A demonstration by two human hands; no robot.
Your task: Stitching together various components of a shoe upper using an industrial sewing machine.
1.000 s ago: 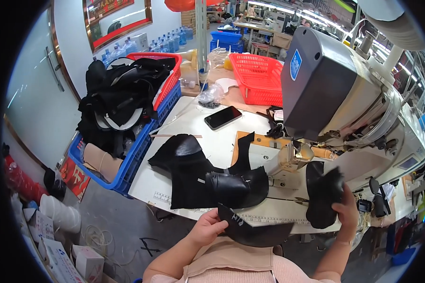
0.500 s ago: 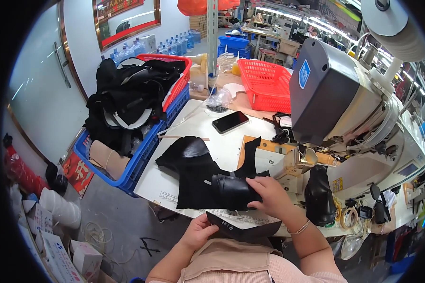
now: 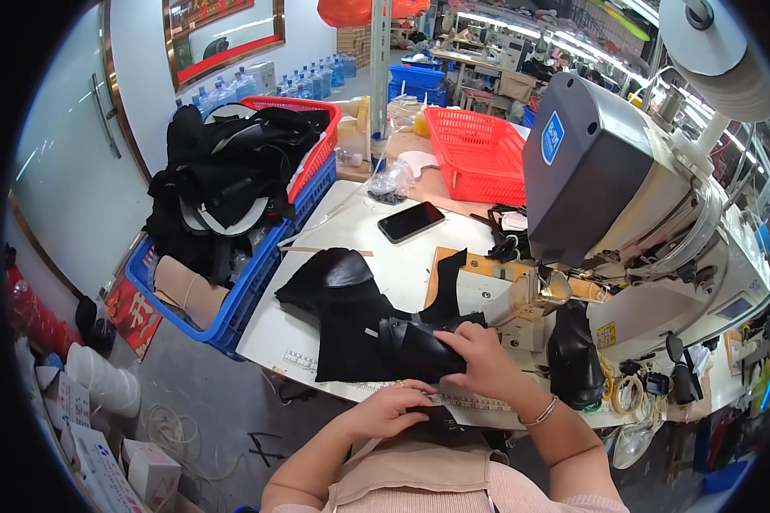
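Note:
A black fabric piece with a shiny leather patch [image 3: 347, 268] lies flat on the white sewing table [image 3: 385, 201]. On its near right part rests a curved black leather piece [image 3: 415, 349]. My right hand [image 3: 486, 363] grips that leather piece at its right end, thumb on top. Just below, at the table's near edge, my left hand [image 3: 389, 410] stretches its fingers rightward, thumb apart, with no object visible in its grasp. A dark flat piece [image 3: 443, 416] shows partly between my left hand and my apron; the rest of it is hidden.
A sewing machine [image 3: 590, 171] stands at the right, a black leather part [image 3: 575, 355] beside its base. A phone [image 3: 411, 222] lies behind the fabric. At left, a blue crate [image 3: 231, 329] and red basket [image 3: 334, 141] hold black pieces. Another red basket [image 3: 475, 154] sits behind.
My left hand has moved right and up to the table edge; the flat black piece it held has dropped mostly out of sight. My right hand now grips the leather piece more closely.

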